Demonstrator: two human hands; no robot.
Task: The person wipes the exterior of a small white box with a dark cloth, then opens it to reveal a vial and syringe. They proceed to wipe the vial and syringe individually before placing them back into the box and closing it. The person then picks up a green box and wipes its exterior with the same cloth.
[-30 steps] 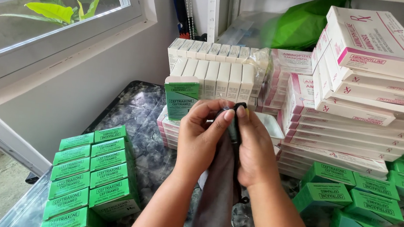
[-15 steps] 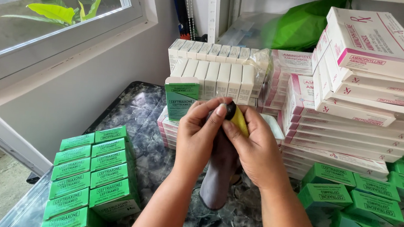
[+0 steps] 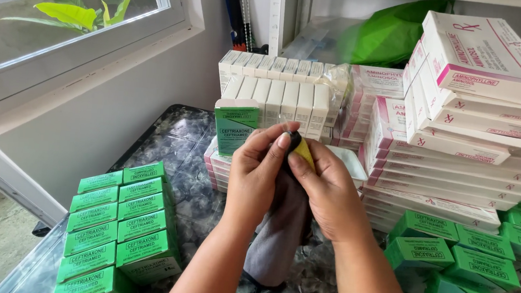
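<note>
Pouch [image 3: 278, 230], grey cloth w/ dark trim, hangs between both hands above the bench [image 3: 178, 152], its mouth pinched up at fingertip level so the body drops free and slack. Left hand [image 3: 256, 177] closed on the pouch's top edge, thumb and forefinger gripping the fabric by the opening. Right hand [image 3: 325, 196] closed too, fingers clamped on a yellow object [image 3: 304, 153] w/ a dark tip that sits right at the mouth; what kind of object, can't tell. Held high and close together prob. because the opening is narrow and needs both hands to keep it spread.

Green cartons [image 3: 121, 228] stacked in tidy rows at left, labels facing up, more green ones [image 3: 452, 257] loose at right. Pink-and-white boxes [image 3: 464, 120] piled flat in a tall stack behind, small white boxes [image 3: 278, 85] upright in a wrapped block. Green plastic bag [image 3: 390, 32] on shelf at back. Window [image 3: 64, 16] upper left.
</note>
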